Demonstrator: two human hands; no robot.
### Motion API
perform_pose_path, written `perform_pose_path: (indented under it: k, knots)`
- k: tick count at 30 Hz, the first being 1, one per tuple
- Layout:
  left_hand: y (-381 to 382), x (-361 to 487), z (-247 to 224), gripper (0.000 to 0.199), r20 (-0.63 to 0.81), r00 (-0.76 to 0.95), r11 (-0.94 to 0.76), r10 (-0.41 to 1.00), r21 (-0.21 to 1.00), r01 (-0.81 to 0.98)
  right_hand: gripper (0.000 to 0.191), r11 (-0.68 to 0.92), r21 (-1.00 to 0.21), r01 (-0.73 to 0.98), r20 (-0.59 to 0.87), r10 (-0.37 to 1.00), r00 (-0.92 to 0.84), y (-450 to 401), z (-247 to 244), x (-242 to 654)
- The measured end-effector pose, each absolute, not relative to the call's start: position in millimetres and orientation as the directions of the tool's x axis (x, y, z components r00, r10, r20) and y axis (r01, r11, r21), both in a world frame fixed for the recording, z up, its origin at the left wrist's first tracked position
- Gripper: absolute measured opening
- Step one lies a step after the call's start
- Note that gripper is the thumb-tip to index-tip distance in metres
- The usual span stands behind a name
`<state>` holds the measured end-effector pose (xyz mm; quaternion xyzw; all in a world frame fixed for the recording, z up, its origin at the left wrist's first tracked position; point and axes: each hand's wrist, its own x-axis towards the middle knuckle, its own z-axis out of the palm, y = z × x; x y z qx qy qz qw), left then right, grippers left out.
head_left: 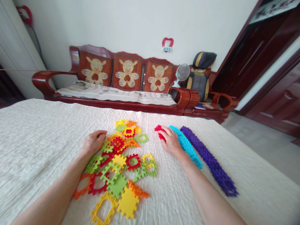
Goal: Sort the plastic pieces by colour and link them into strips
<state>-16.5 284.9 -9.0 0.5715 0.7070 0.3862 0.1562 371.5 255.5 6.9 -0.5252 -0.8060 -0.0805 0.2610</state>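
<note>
My right hand point(170, 142) rests on a small stack of red pieces point(160, 129), its fingers closed round them. Just right of it lies a row of light blue pieces point(187, 148), and beyond that a longer row of purple pieces point(211, 162). At the left edge of a loose pile of red, green, yellow and orange notched plastic pieces is my left hand point(94, 142), fingers curled together near the pile; whether anything is in them is hidden. A flat yellow piece point(128, 202) and a green one point(117, 185) lie at the pile's near end.
A textured white cloth point(42, 134) covers the table. Behind it stands a wooden sofa point(131, 107) with three bear cushions point(127, 73). A small fan point(182, 72) and a chair with a massage cushion point(198, 84) are at the back right.
</note>
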Motion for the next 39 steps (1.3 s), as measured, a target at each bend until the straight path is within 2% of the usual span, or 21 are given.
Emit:
perform_pose_path:
  k: [4, 14, 19, 22, 26, 29, 33, 36, 39]
  knots:
    - [285.8, -17.2, -10.4, 0.034, 0.225, -0.295, 0.044, 0.929, 0.722, 0.69, 0.047, 0.431, -0.087, 0.898, 0.444, 0.824, -0.353, 252.2, 10.4, 367.1]
    - [289.7, -19.0, -16.3, 0.033, 0.231, -0.306, 0.044, 0.924, 0.729, 0.684, 0.038, 0.451, -0.069, 0.89, 0.395, 0.831, -0.391, 251.2, 11.4, 366.1]
    - [288.6, -18.0, -15.7, 0.034, 0.232, -0.302, 0.037, 0.925, 0.733, 0.679, 0.046, 0.459, -0.1, 0.883, 0.419, 0.824, -0.381, 254.2, 11.2, 366.9]
    - [287.7, -17.2, -15.0, 0.033, 0.254, -0.289, 0.016, 0.923, 0.726, 0.688, 0.054, 0.507, -0.141, 0.85, 0.49, 0.782, -0.385, 254.4, 11.0, 360.2]
    - [287.0, -16.1, -14.3, 0.034, 0.263, -0.268, -0.005, 0.927, 0.723, 0.691, 0.046, 0.585, -0.225, 0.779, 0.557, 0.733, -0.39, 257.9, 11.8, 330.4]
    - [286.8, -15.3, -13.9, 0.034, 0.275, -0.259, -0.024, 0.926, 0.728, 0.685, 0.041, 0.602, -0.287, 0.745, 0.507, 0.755, -0.415, 268.3, 15.2, 295.8]
    - [286.8, -15.1, -13.9, 0.033, 0.27, -0.266, -0.017, 0.925, 0.732, 0.681, 0.046, 0.535, -0.338, 0.775, 0.383, 0.83, -0.405, 286.7, 22.0, 255.9]
    - [287.3, -15.3, -14.6, 0.032, 0.265, -0.266, -0.012, 0.927, 0.73, 0.684, 0.044, 0.46, -0.352, 0.815, 0.298, 0.881, -0.368, 294.9, 25.8, 239.8]
    - [287.8, -15.3, -15.0, 0.031, 0.269, -0.258, -0.022, 0.928, 0.731, 0.682, 0.042, 0.429, -0.346, 0.834, 0.271, 0.897, -0.349, 298.3, 27.1, 232.8]
